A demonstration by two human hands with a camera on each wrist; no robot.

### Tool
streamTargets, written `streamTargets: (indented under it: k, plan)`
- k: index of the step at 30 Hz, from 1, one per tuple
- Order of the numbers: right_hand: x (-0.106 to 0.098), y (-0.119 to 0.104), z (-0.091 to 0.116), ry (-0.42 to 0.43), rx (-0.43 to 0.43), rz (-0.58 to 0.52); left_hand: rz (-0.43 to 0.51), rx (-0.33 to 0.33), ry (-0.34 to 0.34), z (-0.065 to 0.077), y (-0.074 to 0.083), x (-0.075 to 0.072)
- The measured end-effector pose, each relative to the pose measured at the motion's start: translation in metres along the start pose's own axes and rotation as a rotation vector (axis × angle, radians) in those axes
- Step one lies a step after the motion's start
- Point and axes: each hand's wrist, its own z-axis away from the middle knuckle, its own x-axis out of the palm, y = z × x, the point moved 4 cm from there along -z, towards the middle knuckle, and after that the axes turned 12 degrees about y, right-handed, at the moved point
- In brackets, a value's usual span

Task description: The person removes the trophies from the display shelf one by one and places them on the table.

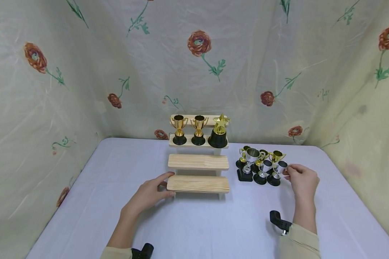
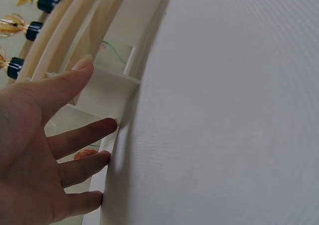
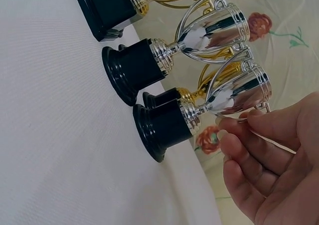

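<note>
A stepped wooden display stand (image 1: 198, 183) stands on the table, its steps rising toward the back. My left hand (image 1: 151, 191) is at the left end of its lowest step; in the left wrist view the thumb (image 2: 75, 83) lies by the step's end and the other fingers are spread. At the right, my right hand (image 1: 301, 178) pinches the handle of a small silver trophy cup (image 1: 280, 172) between thumb and fingertips. That cup stands upright on its round black base (image 3: 164, 127). Beside it are another small silver cup (image 1: 265, 167) and a larger silver cup (image 1: 251, 155) on a square base.
Gold cups (image 1: 276, 156) stand behind the silver ones. An upper step of the stand bears two gold cups (image 1: 179, 124) and a gold star trophy (image 1: 220, 124). White cloth covers the table (image 1: 123, 154); a flowered curtain (image 1: 240, 54) surrounds it on three sides.
</note>
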Motion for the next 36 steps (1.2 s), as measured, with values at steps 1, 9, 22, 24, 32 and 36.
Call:
streamTargets:
  k: [1,9,22,24,32,36]
  plan:
    - [0.0003,0.0001,-0.0003,-0.001,0.0,0.003,0.0,-0.001,0.0,0.0002,0.0002,-0.0001]
    - [0.0003,0.0008,0.0002,-0.008,0.002,-0.009,-0.001,-0.008,0.006,0.0012,0.0019,-0.0004]
    - [-0.0025,-0.0005,0.0007,-0.052,-0.018,0.003,-0.002,-0.007,0.002,0.0017,0.0024,-0.001]
    - [-0.0033,-0.0016,0.001,-0.046,-0.021,0.016,-0.001,-0.006,0.001,0.0016,0.0021,-0.0009]
    - [-0.0064,-0.005,0.0022,0.002,-0.027,0.034,0.001,-0.012,0.002,0.0014,0.0019,-0.0009]
    - [-0.0089,-0.0068,0.0028,0.02,-0.026,0.017,0.0,-0.009,0.002,0.0013,0.0018,-0.0006]
